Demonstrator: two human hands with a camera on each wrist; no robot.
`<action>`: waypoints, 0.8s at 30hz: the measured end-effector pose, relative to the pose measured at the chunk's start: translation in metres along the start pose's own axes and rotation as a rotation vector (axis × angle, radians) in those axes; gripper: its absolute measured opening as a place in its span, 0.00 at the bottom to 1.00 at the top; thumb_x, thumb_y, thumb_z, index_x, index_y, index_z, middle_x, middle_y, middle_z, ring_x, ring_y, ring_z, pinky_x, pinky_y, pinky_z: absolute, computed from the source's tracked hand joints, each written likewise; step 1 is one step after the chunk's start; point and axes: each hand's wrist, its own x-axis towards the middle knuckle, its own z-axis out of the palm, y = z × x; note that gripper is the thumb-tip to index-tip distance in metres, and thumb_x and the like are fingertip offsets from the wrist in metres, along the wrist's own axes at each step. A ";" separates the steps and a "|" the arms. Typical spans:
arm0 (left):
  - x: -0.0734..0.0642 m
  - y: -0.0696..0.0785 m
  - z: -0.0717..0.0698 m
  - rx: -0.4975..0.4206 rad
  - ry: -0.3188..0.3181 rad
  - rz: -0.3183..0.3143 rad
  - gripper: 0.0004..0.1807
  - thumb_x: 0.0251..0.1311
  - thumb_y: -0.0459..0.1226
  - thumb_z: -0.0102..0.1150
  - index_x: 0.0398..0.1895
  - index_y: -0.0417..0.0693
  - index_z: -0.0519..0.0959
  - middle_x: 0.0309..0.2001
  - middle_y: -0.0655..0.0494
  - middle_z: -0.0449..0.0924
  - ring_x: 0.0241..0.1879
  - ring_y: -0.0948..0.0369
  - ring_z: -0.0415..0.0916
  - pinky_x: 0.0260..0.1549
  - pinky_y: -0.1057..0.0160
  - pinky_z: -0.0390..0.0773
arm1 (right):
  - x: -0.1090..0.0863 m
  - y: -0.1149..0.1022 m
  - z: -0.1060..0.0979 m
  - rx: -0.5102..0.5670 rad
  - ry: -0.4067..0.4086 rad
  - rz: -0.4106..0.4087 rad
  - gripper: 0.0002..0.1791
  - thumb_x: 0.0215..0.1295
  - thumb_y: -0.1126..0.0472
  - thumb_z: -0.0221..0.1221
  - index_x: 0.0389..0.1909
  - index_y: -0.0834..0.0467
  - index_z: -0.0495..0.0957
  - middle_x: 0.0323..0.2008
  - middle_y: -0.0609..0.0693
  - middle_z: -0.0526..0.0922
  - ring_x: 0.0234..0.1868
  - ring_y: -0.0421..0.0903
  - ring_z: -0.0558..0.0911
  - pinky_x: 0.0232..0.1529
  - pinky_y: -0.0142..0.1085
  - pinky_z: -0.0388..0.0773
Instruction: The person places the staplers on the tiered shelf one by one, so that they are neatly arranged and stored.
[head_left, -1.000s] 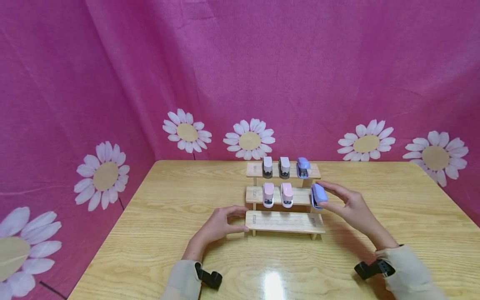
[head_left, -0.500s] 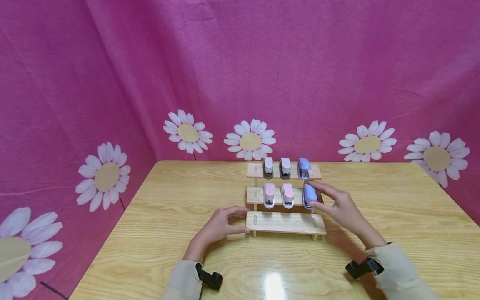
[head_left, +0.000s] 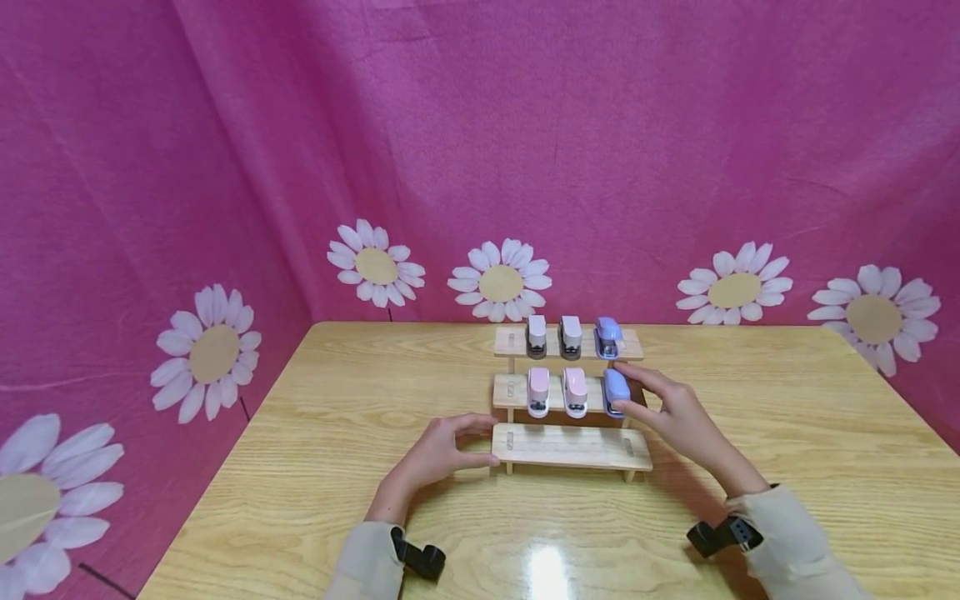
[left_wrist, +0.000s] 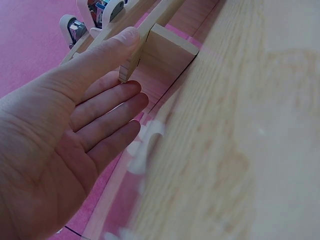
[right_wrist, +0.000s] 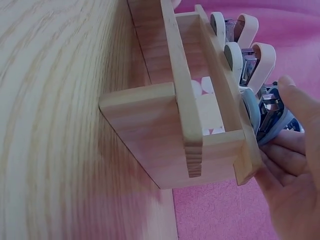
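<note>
A three-step wooden display stand [head_left: 562,447] stands on the table. On its middle step, my right hand [head_left: 681,418] holds a blue mini stapler [head_left: 615,385] between thumb and fingers, at the right end of the row. The right wrist view shows this stapler [right_wrist: 270,112] at the step's edge, thumb on one side. Left of it sit two pink staplers [head_left: 537,385]. My left hand [head_left: 441,450] grips the left end of the lowest step, thumb at its front corner and index finger behind; its other fingers extend past the board [left_wrist: 167,47] in the left wrist view.
On the top step are two white-and-grey staplers [head_left: 570,333] and another blue stapler [head_left: 607,335]. The lowest step bears no stapler. Behind the wooden table [head_left: 360,375] hangs a magenta cloth [head_left: 600,150] with white daisies. Black straps [head_left: 723,536] circle both wrists.
My right hand has moved left with the blue stapler, bringing it from the right end of the middle step to beside the pink ones. The left hand has stayed in place.
</note>
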 end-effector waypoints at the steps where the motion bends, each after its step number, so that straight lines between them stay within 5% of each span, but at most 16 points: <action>1: 0.000 0.000 0.000 -0.001 0.000 -0.001 0.32 0.52 0.49 0.72 0.61 0.51 0.77 0.57 0.54 0.82 0.60 0.57 0.78 0.64 0.50 0.74 | 0.000 0.000 0.000 0.013 -0.001 0.001 0.28 0.64 0.61 0.64 0.64 0.63 0.73 0.60 0.63 0.78 0.59 0.54 0.78 0.56 0.55 0.79; 8: 0.000 0.000 0.001 -0.010 -0.001 -0.007 0.32 0.53 0.49 0.71 0.61 0.51 0.77 0.57 0.53 0.82 0.60 0.56 0.78 0.64 0.51 0.74 | -0.001 0.000 0.002 0.073 0.035 -0.007 0.25 0.63 0.62 0.65 0.61 0.64 0.75 0.58 0.62 0.80 0.53 0.17 0.70 0.56 0.35 0.81; 12: 0.000 -0.001 0.001 -0.010 0.001 -0.002 0.32 0.53 0.49 0.71 0.62 0.51 0.77 0.58 0.53 0.82 0.60 0.56 0.78 0.64 0.51 0.74 | -0.001 -0.001 0.003 0.053 0.058 -0.014 0.24 0.63 0.62 0.65 0.59 0.64 0.76 0.56 0.61 0.82 0.52 0.20 0.73 0.54 0.26 0.81; 19: 0.000 -0.001 -0.001 -0.013 -0.001 0.002 0.32 0.53 0.48 0.71 0.62 0.50 0.76 0.58 0.52 0.82 0.60 0.55 0.77 0.65 0.51 0.74 | -0.003 -0.003 0.003 0.010 0.083 -0.021 0.24 0.63 0.62 0.65 0.59 0.64 0.76 0.54 0.61 0.83 0.51 0.52 0.83 0.50 0.09 0.68; 24: -0.001 0.005 -0.006 -0.035 0.044 -0.030 0.29 0.60 0.48 0.66 0.64 0.50 0.75 0.61 0.51 0.79 0.63 0.52 0.75 0.65 0.49 0.74 | -0.004 -0.003 -0.005 -0.015 0.243 -0.104 0.17 0.59 0.68 0.66 0.50 0.63 0.81 0.43 0.58 0.87 0.45 0.27 0.81 0.48 0.09 0.69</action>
